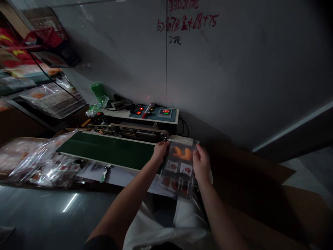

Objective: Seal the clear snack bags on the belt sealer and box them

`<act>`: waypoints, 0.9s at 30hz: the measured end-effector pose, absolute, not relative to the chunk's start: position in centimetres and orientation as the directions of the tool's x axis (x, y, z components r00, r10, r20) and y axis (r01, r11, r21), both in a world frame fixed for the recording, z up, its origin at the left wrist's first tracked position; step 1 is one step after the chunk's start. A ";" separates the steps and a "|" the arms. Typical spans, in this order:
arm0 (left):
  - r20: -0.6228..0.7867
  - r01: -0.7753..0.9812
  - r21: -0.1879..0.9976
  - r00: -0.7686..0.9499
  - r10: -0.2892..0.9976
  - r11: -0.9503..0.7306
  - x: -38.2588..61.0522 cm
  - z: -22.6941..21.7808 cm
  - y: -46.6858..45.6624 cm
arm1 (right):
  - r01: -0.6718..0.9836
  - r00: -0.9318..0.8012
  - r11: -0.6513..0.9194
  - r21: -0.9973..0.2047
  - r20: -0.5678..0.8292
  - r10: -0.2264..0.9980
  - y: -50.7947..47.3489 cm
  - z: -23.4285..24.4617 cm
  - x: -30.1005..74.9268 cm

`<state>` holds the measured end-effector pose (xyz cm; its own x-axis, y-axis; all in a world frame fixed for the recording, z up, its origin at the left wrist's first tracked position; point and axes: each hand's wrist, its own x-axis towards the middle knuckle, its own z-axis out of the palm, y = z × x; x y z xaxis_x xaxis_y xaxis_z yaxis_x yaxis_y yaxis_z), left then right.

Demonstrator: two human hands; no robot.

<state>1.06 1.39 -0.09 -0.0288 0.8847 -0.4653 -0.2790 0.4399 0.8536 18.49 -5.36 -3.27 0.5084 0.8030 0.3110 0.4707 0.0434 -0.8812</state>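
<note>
Between my two hands is a clear plastic bag around a compartmented tray. Orange curved pieces lie in its top row, small white packets with red print in the middle, and darker brownish pieces at the bottom. My left hand pinches the bag's upper left corner, close to the sealing machine's right end. With the thumb on top, my right hand grips the upper right edge. The band sealer stands just beyond, its display lit with 190 in red and green. Its green conveyor belt stretches left from my left hand.
A red-and-white marker lies on the sealer's control panel. Clear bags are piled at the belt's left end. Green-handled snips hang at the front edge. Cardboard stands at right, before a grey wall with red writing.
</note>
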 end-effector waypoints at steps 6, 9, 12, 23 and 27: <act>-0.477 -0.293 0.848 -0.058 0.877 0.442 -0.2 -0.7 1.7 | 0.524 0.499 0.088 -0.847 0.389 0.774 -4.1 -4.3 17.4; -0.471 -0.292 0.852 -0.065 0.880 0.434 -0.8 -0.9 1.8 | 0.559 0.482 0.120 -0.821 0.439 0.758 -3.8 -4.6 17.0; -0.468 -0.288 0.855 -0.076 0.880 0.430 -1.2 -1.1 1.9 | 0.571 0.474 0.128 -0.811 0.453 0.755 -3.7 -4.8 16.6; -0.452 -0.261 0.875 -0.134 0.882 0.409 -3.9 -1.3 2.1 | 0.520 0.501 0.114 -0.847 0.410 0.762 -3.2 -4.4 13.2; -0.442 -0.248 0.884 -0.167 0.881 0.396 -5.3 -1.5 2.3 | 0.498 0.513 0.116 -0.859 0.400 0.759 -3.0 -3.8 11.7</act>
<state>-5.28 2.27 -1.50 -0.1673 0.8814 -0.4418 -0.2479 0.3961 0.8841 11.65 -3.01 -3.84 0.5135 0.7591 0.4001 0.4981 0.1160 -0.8593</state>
